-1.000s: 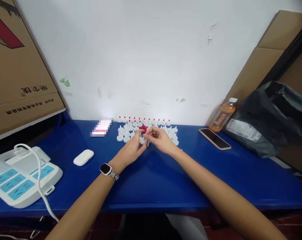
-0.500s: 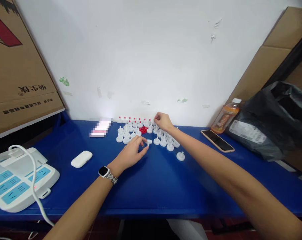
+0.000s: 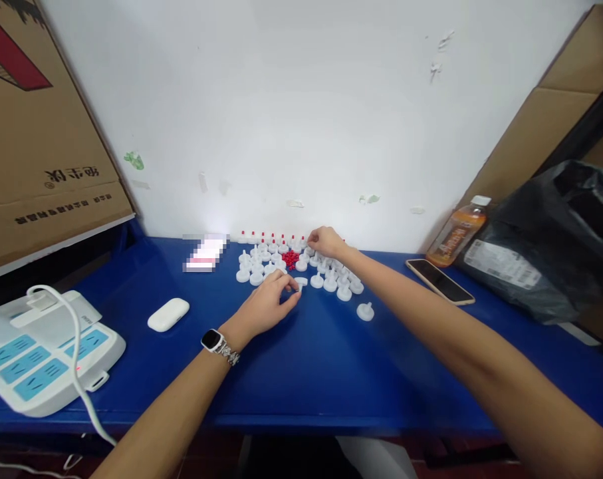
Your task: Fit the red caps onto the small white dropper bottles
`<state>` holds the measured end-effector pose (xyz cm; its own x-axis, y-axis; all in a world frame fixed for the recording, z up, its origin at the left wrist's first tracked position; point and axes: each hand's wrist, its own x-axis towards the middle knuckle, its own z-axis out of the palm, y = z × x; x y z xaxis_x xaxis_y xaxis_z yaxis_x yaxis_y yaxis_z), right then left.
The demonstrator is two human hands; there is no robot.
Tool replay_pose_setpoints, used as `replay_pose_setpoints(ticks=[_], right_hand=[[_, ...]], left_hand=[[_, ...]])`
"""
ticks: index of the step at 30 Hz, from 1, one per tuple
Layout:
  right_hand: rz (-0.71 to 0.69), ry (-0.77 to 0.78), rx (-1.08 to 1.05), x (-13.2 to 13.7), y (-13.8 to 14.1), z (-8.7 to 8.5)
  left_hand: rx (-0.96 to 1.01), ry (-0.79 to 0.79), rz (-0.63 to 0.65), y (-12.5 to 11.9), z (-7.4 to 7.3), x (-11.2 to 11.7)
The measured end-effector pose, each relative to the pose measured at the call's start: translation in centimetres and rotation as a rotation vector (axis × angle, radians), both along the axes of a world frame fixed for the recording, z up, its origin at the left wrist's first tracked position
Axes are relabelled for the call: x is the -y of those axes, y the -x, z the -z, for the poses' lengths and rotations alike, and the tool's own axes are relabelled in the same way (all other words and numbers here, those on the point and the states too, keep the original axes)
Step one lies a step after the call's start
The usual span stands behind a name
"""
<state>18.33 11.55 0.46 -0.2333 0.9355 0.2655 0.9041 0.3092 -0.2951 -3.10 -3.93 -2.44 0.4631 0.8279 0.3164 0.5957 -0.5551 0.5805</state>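
Observation:
My left hand pinches a white nozzle cap by its thin spout, the round base tilted away from the fingers. By the wall, my right hand has its fingertips closed together at the right end of a row of nozzle caps with red tips. What those fingers hold, if anything, is hidden. Between the hands lies a heap of small red tips. Plain white nozzle caps stand spout up in groups to its left and right, the latter partly under my right forearm.
One nozzle cap stands apart on the blue table. To the left are a white case, a blurred pink-white item and a power strip. A phone, an orange drink bottle and a black bag lie right.
The view has shifted slightly, moving everything a little rightward. My right hand stays at the back row, and my left hand keeps the nozzle cap, its spout now more hidden by the fingers.

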Motion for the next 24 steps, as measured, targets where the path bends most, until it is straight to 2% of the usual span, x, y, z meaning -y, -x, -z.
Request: replay_pose_setpoints(ticks=[6, 11, 15, 18, 21, 24], right_hand=[[0.035, -0.052, 0.077, 0.0, 2.1, -0.6], [0.042, -0.002, 0.11, -0.8, 4.2, -0.5], [0.046, -0.002, 0.086, -0.7, 4.5, -0.9], [0.043, -0.079, -0.033, 0.7, 4.1, -1.9], [-0.01, -0.182, -0.282, 3.7, 3.7, -2.5], [-0.144, -0.133, -0.491, 7.5, 4.0, -2.2]], left_hand=[[-0.01, 0.001, -0.009, 0.0, -0.1, 0.1], [-0.009, 0.0, -0.007, 0.2, 0.0, -0.2], [-0.013, -0.012, -0.007, 0.4, 0.1, -0.3], [-0.005, -0.051, -0.048, 0.4, 0.1, -0.4], [0.045, -0.127, -0.165, 0.5, -0.2, -0.5], [0.092, -0.205, -0.277, 0.5, -0.5, -0.3]])
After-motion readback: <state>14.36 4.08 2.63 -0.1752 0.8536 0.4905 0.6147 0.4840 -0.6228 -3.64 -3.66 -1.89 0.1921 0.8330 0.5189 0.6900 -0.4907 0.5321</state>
